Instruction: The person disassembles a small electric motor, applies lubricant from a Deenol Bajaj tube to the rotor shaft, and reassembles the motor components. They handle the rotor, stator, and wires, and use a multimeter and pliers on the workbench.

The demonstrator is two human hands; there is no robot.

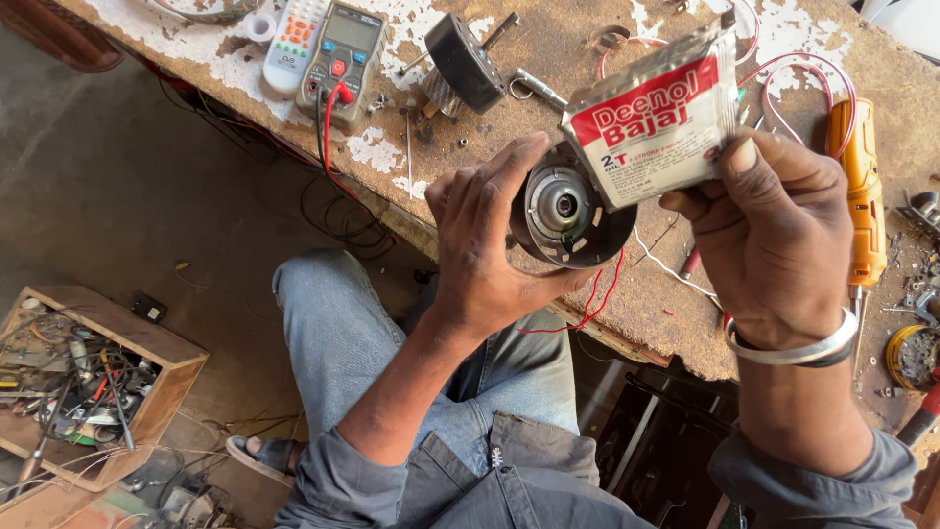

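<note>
Both hands work close over the near edge of the surface (548, 59): the left hand (480, 245) has its grip wrapped around a round dark motor housing (568, 211), and the right hand (774, 230) pinches a small silver and red oil sachet (656, 113) by its lower corner. The sachet is tilted just above the housing's open face, so oiling the centre bearing seems in hand, and the next move probably calls for a careful squeeze exactly over the hub. Farther on the surface lie a yellow screwdriver (862, 186) and a multimeter (345, 49).

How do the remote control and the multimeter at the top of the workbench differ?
The remote control is white with small coloured buttons; the multimeter is dark grey with a screen. The multimeter has a red lead plugged in at its lower end, while the remote has no wires attached. The multimeter looks wider than the slimmer remote. Both lie flat, side by side, on the worn workbench, away from both hands.
</note>
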